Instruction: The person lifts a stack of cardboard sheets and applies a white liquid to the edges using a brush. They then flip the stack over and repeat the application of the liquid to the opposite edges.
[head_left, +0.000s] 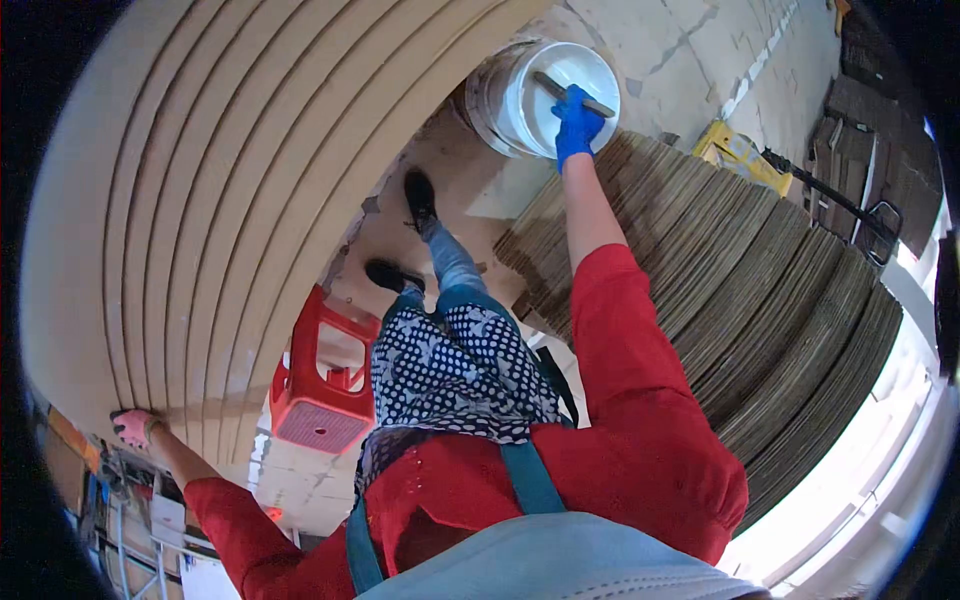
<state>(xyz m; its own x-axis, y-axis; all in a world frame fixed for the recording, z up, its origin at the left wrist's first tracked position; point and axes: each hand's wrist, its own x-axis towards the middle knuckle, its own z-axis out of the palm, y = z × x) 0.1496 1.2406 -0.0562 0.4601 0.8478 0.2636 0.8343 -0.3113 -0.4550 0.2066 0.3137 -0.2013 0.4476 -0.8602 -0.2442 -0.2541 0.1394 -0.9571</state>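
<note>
Upper centre: right hand [577, 122] clamped mid-shaft on stiff, likely slick tool handle [553, 84] over bucket [497, 98] | lower left: left hand [135, 428] on cardboard stack [200, 200], grip unclear

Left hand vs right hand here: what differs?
The left hand wears a pink glove, the right hand a blue one. The left hand rests against the edge of the board stack, low at the side; the right hand reaches forward, gripping a dark bar across the white bucket. Both arms have red sleeves.

1 head-worn fisheye view, steeply down past the torso [480, 400] toward the floor [690, 50]
</note>
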